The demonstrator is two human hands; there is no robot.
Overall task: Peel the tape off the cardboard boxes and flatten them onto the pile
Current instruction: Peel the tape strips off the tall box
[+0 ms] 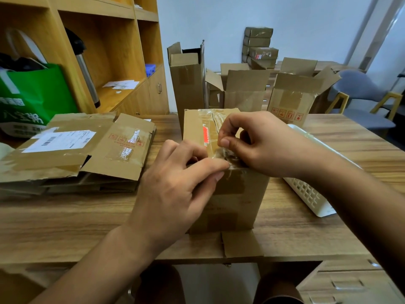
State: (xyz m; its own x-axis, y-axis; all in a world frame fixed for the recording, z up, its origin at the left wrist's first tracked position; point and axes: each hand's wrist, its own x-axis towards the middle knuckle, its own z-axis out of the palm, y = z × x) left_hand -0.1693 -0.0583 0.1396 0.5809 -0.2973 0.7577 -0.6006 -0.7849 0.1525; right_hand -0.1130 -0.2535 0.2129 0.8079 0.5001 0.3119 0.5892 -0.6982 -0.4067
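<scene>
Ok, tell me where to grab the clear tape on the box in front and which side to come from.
Take the clear tape by its crumpled, lifted end at the near top edge of the box, where the left hand and right hand pinch it. Come from above on the near side: the strip runs front to back, so pulling away likely peels it lengthwise.

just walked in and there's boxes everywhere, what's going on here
A person is peeling clear tape off an upright cardboard box on the wooden table. The right hand pinches the lifted tape; the left hand grips the box's top edge. A pile of flattened boxes lies at the left; open boxes stand behind.
</scene>
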